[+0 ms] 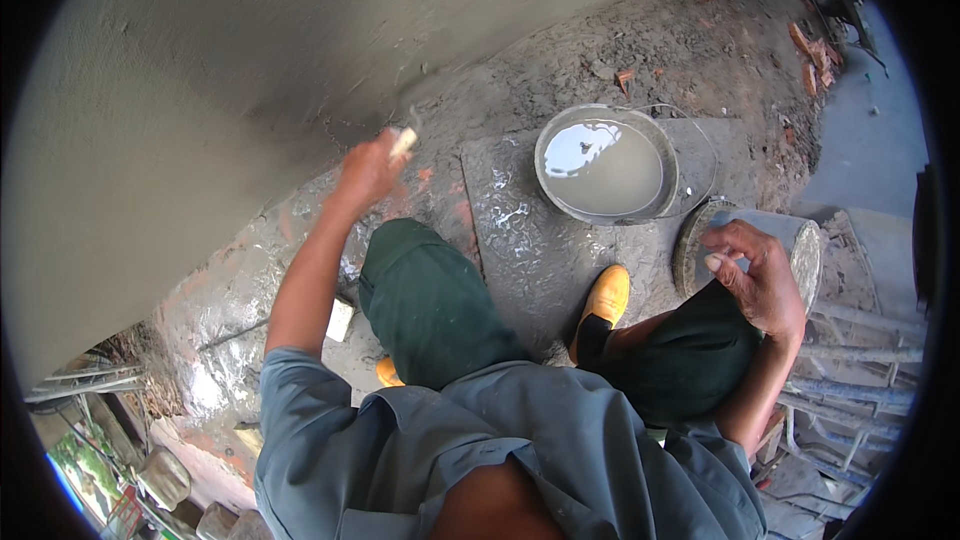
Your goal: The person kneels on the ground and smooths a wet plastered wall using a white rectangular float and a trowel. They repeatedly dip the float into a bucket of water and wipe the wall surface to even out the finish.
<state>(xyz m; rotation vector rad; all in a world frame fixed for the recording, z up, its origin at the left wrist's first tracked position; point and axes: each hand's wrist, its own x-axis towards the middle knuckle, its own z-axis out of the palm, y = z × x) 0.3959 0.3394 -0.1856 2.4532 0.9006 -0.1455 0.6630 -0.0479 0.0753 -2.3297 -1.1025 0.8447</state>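
Wet, muddy floor [525, 250]; plastered wall [200, 90] left. Full bucket [669, 178] ahead, second bucket [808, 250] right. Your left hand [370, 175] clasps a pale handle [403, 143] near the wall; right hand [757, 275] loosely half-curled.

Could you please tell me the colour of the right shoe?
Yellow; the right shoe shows best in the head view.

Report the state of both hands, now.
Left hand: closed, holding a small pale yellow object, kind unclear.
Right hand: partly open, loosely curled, nothing visible in it.
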